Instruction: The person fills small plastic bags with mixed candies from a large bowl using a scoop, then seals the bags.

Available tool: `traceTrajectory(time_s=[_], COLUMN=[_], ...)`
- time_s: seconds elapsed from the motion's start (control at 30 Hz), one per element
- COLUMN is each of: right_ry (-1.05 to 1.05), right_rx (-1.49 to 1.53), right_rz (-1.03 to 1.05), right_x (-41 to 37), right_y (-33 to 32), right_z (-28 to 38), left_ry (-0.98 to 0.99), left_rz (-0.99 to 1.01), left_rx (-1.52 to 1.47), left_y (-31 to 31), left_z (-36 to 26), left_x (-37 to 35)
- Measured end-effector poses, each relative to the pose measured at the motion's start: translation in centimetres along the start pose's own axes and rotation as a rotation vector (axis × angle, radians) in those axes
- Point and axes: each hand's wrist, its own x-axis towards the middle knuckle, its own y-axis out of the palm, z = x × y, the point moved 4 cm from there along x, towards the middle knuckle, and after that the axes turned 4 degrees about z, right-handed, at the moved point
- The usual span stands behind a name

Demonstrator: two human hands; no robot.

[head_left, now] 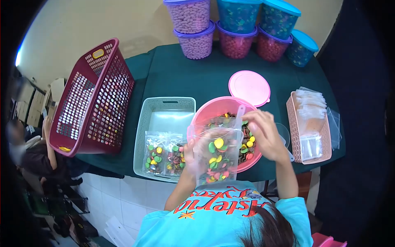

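My left hand (189, 155) is closed on the left edge of a clear plastic pouch (201, 166), which hangs upright with brown, green, yellow and pink disc-shaped sweets inside. Behind the pouch is a round pink tub (200, 110) of the same sweets, partly covered by it. My right hand (267, 133) is over the tub's right side, fingers curled together close to the pouch's upper right edge. What they grip, if anything, is hard to see. A pale translucent handle (240, 115) rises just left of those fingertips; its lower end is hidden.
At left, a pale green basket (188, 103) holds filled pouches (154, 158), beside a maroon laundry basket (113, 82). A pink lid (249, 87) lies behind the tub. At right stand a clear scoop (284, 133) and a basket (323, 154) of bags. Lidded tubs (236, 43) line the back.
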Motion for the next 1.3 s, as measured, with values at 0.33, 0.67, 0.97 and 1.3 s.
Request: traceTrajectory(time_s=[0.33, 0.67, 0.97, 1.3], right_ry=[-0.099, -0.198, -0.051, -0.008], right_rx=[0.423, 0.495, 0.689, 0.633], right_rz=[-0.131, -0.292, -0.274, -0.416], right_x=[-1.2, -2.4, -2.5, -3.6], right_y=[3.2, 4.0, 4.7, 4.5], right_z=[2.1, 2.7, 1.7, 1.7], left_ry=[0.456, 0.681, 0.572, 0.526], left_rz=[-0.237, -0.446, -0.381, -0.178], left_rx=[0.397, 0.662, 0.373, 0.768], left_y=[-1.2, 0.7, 0.9, 1.1], left_z=[-0.3, -0.7, -0.6, -0.8], left_x=[-2.0, -4.4, -2.9, -1.6])
